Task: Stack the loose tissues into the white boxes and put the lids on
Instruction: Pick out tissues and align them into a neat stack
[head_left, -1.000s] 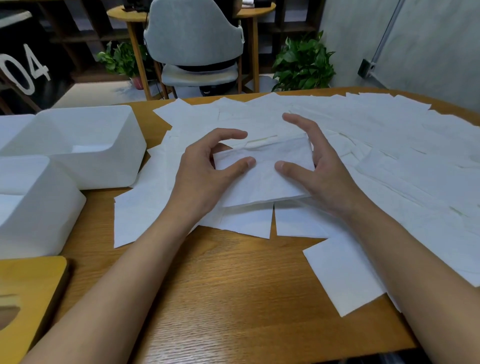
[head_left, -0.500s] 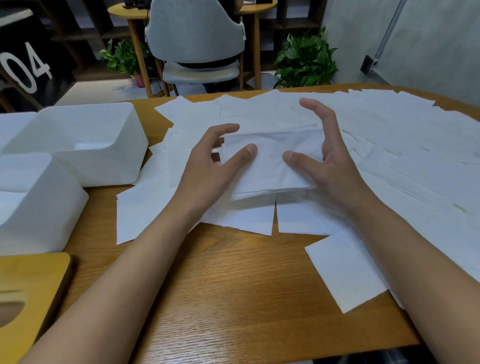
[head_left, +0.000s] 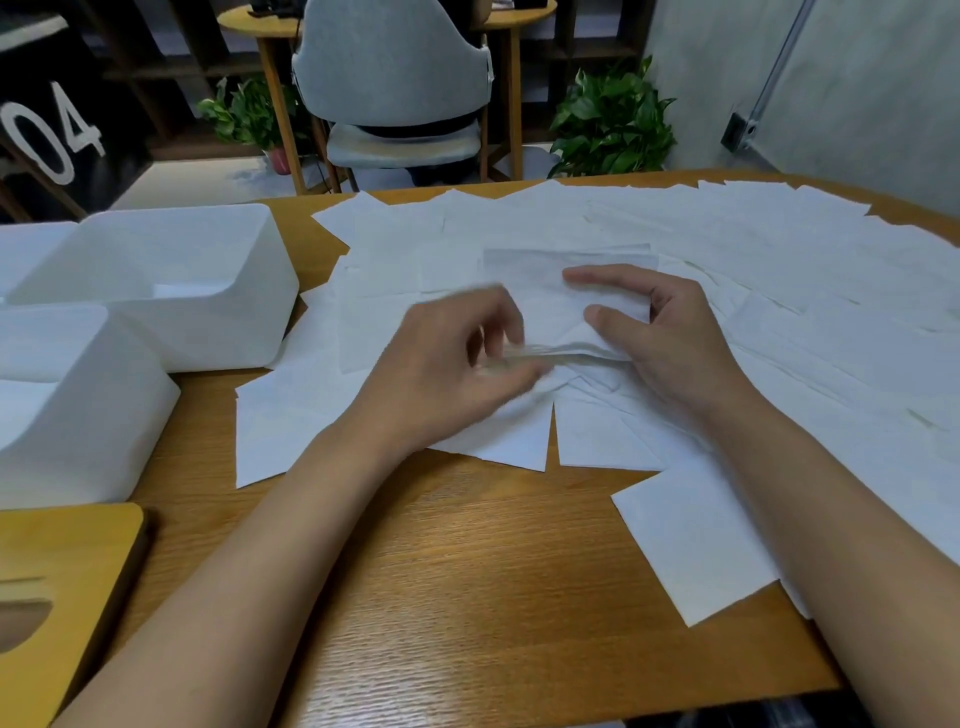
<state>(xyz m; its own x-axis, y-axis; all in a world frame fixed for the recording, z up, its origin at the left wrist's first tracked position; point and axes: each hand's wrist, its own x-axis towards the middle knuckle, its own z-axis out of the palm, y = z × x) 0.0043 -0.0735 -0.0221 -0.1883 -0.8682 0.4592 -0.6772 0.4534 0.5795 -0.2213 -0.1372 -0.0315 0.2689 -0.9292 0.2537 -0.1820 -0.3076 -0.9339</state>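
- Grips the small tissue stack (head_left: 561, 296) with the right hand (head_left: 670, 343) alone now, thumb on top, fingers curled over its far edge.
- Has pulled the left hand (head_left: 447, 364) back off it (blurred; cannot tell whether those fingers clamp anything).
- Keeps the stack over the loose tissues (head_left: 779, 270), right of the white boxes (head_left: 171, 312); boxing likely next.

Wooden table (head_left: 467, 571) carries loose tissues (head_left: 779, 291), white boxes (head_left: 156, 291), lid (head_left: 62, 571).

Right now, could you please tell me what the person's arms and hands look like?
The left arm and right arm are bare, no sleeves in view. The left hand and right hand wear no gloves, rings, watch or bracelet that I can see; the left is motion-blurred.
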